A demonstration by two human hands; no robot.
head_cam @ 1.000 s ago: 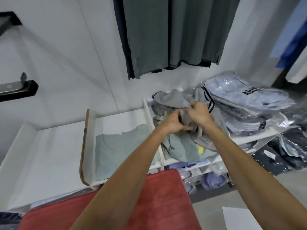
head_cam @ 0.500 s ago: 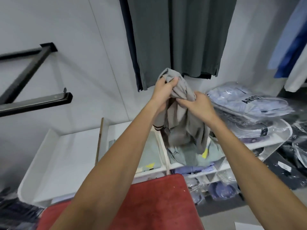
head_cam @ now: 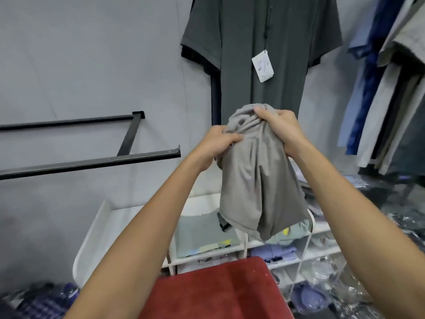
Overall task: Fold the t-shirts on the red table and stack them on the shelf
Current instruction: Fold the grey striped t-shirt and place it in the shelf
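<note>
Grey wall (head_cam: pixel 80 65) is filling the background, and we are seeing one dark green garment (head_cam: pixel 259 54) hanging flat against it with a white tag (head_cam: pixel 262 66) dangling on its front. Two black rails (head_cam: pixel 87 161) are jutting out from the wall on the left, and a row of blue, grey and beige clothes (head_cam: pixel 386 100) is hanging at the right edge. Below, the white shelf (head_cam: pixel 92 238) is standing against the wall, with one pale green folded shirt (head_cam: pixel 200 231) lying in a compartment, partly hidden behind what we are holding. Plastic-wrapped shirts (head_cam: pixel 322 279) are crowding the lower compartments and the right side. Nearest us, the red tabletop (head_cam: pixel 213 291) is showing bare at the bottom.

We are holding one grey t-shirt (head_cam: pixel 257 187) up in the air, above the shelf and beyond the tabletop, bunched at the top and hanging down loose. Our left hand (head_cam: pixel 220 141) is clamped on the bunched fabric at its left side, and our right hand (head_cam: pixel 280 130) is gripping the top of the bunch, the two hands close together.
</note>
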